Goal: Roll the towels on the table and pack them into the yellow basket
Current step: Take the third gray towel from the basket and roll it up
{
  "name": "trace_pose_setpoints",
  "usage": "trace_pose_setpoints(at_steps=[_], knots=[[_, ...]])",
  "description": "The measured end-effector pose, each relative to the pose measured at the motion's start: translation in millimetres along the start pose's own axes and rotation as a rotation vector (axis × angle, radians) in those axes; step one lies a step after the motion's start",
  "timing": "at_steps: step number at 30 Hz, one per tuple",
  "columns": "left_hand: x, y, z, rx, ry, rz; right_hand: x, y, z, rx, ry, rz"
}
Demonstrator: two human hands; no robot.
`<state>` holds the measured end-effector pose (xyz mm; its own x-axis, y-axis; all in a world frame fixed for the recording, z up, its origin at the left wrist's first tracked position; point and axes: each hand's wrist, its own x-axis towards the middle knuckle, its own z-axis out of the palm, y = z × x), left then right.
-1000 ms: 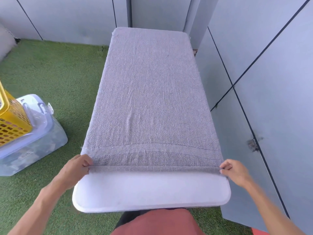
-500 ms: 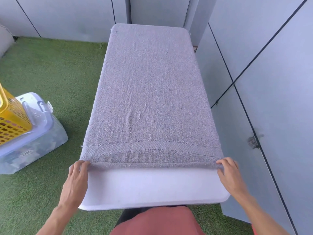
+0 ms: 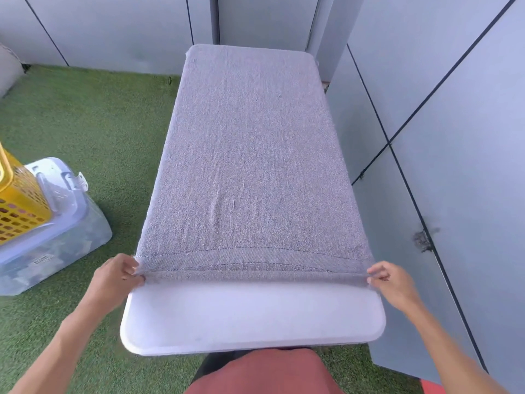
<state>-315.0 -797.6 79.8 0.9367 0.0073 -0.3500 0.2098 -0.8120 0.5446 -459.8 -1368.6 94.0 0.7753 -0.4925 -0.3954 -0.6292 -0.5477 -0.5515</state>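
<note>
Left hand [image 3: 116, 275] and right hand [image 3: 390, 280] pinch the flat grey terry towel's [image 3: 252, 166] near corners; rolling should proceed evenly and tightly.

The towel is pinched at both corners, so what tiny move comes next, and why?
Probably turn the near edge over and away to start the roll. The left hand and right hand each pinch a near corner of the towel, which lies flat along the table, not rolled yet.

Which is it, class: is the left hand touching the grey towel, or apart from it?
Touching. The head view shows the left hand pinching the grey towel at its near corner.
</note>
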Motion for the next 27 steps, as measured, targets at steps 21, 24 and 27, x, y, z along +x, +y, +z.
trace_pose_setpoints(at_steps=[21, 24, 27], knots=[[-25.6, -7.1, 34.2, 0.348, 0.146, 0.32, -11.0, 23.4, 24.8, -0.348, 0.122, -0.255], [-15.9, -11.5, 17.6, 0.289, -0.025, 0.265, -6.8, 24.9, 3.0, -0.313, -0.055, -0.247], [1.3, 1.2, 5.4, 0.144, -0.105, 0.127, 4.3, 13.3, -8.3, -0.123, -0.118, -0.111]])
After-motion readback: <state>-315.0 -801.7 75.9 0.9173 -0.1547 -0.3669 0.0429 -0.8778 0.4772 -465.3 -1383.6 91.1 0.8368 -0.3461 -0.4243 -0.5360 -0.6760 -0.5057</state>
